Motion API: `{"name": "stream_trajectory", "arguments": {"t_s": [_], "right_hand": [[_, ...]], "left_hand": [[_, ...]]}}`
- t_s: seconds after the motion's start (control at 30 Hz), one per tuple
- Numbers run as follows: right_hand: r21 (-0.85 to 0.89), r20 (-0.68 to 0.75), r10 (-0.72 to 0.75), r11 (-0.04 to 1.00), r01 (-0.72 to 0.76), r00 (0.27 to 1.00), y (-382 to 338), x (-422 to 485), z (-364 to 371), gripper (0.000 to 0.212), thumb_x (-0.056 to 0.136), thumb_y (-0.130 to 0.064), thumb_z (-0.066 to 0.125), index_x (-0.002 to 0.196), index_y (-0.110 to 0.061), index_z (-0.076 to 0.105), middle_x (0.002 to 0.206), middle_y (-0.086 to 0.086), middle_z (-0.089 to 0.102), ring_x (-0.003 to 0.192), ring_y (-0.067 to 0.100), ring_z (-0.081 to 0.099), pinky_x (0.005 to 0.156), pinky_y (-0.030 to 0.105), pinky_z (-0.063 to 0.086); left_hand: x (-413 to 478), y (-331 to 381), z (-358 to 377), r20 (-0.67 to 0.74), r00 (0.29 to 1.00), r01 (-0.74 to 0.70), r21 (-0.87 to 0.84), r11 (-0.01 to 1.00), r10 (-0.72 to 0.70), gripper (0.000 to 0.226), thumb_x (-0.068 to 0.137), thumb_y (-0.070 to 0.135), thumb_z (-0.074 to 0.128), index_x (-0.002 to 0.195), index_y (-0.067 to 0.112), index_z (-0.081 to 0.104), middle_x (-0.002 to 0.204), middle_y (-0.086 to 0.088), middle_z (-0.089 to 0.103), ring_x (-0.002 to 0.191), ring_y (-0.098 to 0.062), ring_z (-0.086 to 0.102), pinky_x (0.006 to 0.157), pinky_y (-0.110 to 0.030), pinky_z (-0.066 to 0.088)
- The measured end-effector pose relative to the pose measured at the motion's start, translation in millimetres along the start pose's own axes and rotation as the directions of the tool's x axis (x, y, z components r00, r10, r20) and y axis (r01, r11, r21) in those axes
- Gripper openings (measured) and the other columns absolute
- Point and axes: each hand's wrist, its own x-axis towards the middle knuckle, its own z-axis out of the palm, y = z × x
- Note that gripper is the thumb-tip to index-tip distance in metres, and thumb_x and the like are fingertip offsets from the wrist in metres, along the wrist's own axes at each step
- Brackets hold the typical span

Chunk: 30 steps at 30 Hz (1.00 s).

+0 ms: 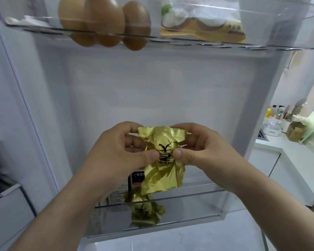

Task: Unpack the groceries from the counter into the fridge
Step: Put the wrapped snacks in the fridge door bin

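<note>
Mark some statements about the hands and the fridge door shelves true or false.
1. The left hand and the right hand both pinch the gold foil packet. True.
2. The upper door shelf holds five eggs. False: three brown eggs show.
3. A second gold packet sits in the lower door shelf. True.
4. The held packet rests on that lower shelf. False: the hands hold it above it.

I'm in a home kitchen: fridge door (152, 91) open before me, eggs (103, 22) at eleven o'clock, counter (283, 147) with bottles (275, 110) at three o'clock.
</note>
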Motion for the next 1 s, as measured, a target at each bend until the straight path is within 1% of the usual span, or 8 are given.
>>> {"name": "stream_trajectory", "arguments": {"t_s": [0.1,0.17,0.23,0.33,0.43,0.57,0.9,1.0], "right_hand": [[-0.038,0.015,0.030,0.999,-0.030,0.999,-2,0,-2,0.062,0.063,-0.013,0.088,0.116,-0.024,0.059,0.092,0.012,0.075,0.077,0.025,0.072,0.069,0.035,0.060],[-0.037,-0.024,0.032,0.999,-0.032,0.999,-4,2,-6,0.053,0.060,-0.017,0.082,0.109,-0.020,0.063,0.091,0.015,0.074,0.076,0.025,0.072,0.068,0.035,0.060],[-0.185,-0.078,0.028,0.982,-0.042,0.997,0,6,-16,0.044,0.063,-0.018,0.086,0.102,-0.025,0.065,0.091,0.011,0.074,0.078,0.026,0.073,0.073,0.037,0.060],[-0.485,-0.057,0.089,0.868,-0.105,0.994,8,9,-26,0.039,0.070,-0.016,0.086,0.097,-0.033,0.064,0.089,-0.004,0.073,0.077,0.018,0.071,0.075,0.037,0.061],[-0.623,-0.019,0.135,0.773,-0.117,0.991,16,12,-21,0.036,0.072,-0.021,0.085,0.097,-0.034,0.062,0.091,-0.009,0.067,0.072,0.009,0.067,0.070,0.027,0.057],[-0.764,0.032,0.188,0.638,-0.098,0.982,26,18,-15,0.036,0.070,-0.035,0.084,0.094,-0.037,0.057,0.092,-0.015,0.062,0.074,0.002,0.059,0.063,0.017,0.049],[-0.882,0.041,0.229,0.465,-0.072,0.973,42,32,-8,0.055,0.069,-0.047,0.084,0.113,-0.035,0.054,0.104,-0.012,0.059,0.091,0.012,0.058,0.079,0.030,0.053],[-0.950,0.083,0.249,0.314,0.001,0.965,43,36,-5,0.052,0.074,-0.053,0.078,0.116,-0.034,0.054,0.102,-0.010,0.060,0.089,0.015,0.054,0.072,0.030,0.048]], "left_hand": [[1,3,8,0.007,1.000,0.005,0.042,0.999,-0.005,0.057,0.048,0.027,0.078,0.102,0.026,0.062,0.079,-0.004,0.075,0.072,-0.022,0.073,0.062,-0.035,0.057],[0,1,8,0.003,1.000,0.014,0.053,0.999,-0.014,0.058,0.055,0.031,0.077,0.110,0.029,0.060,0.082,0.001,0.076,0.076,-0.017,0.073,0.069,-0.037,0.058],[-1,-7,1,-0.056,0.998,-0.021,0.234,0.972,0.035,0.045,0.068,0.039,0.075,0.110,0.038,0.058,0.087,0.010,0.074,0.080,-0.005,0.070,0.073,-0.029,0.056],[-7,-18,-11,-0.065,0.989,-0.063,0.627,0.776,0.133,0.022,0.086,0.036,0.066,0.106,0.044,0.061,0.094,0.029,0.062,0.090,0.008,0.058,0.077,-0.006,0.042],[-9,-23,-15,0.026,0.989,-0.112,0.775,0.622,0.146,0.017,0.089,0.035,0.062,0.105,0.036,0.069,0.096,0.033,0.056,0.095,0.002,0.056,0.076,-0.001,0.033],[-5,-28,-16,0.015,0.993,-0.085,0.785,0.614,0.118,0.016,0.089,0.031,0.065,0.103,0.035,0.072,0.086,0.033,0.053,0.088,0.000,0.055,0.075,-0.004,0.036],[-3,-30,-15,-0.011,0.993,-0.067,0.765,0.640,0.117,0.010,0.088,0.031,0.067,0.094,0.037,0.071,0.082,0.030,0.057,0.082,0.003,0.055,0.070,-0.012,0.041],[-2,-29,-15,-0.003,0.994,-0.064,0.777,0.626,0.106,0.012,0.089,0.034,0.064,0.099,0.036,0.071,0.088,0.027,0.060,0.088,-0.002,0.057,0.077,-0.021,0.046]]}}
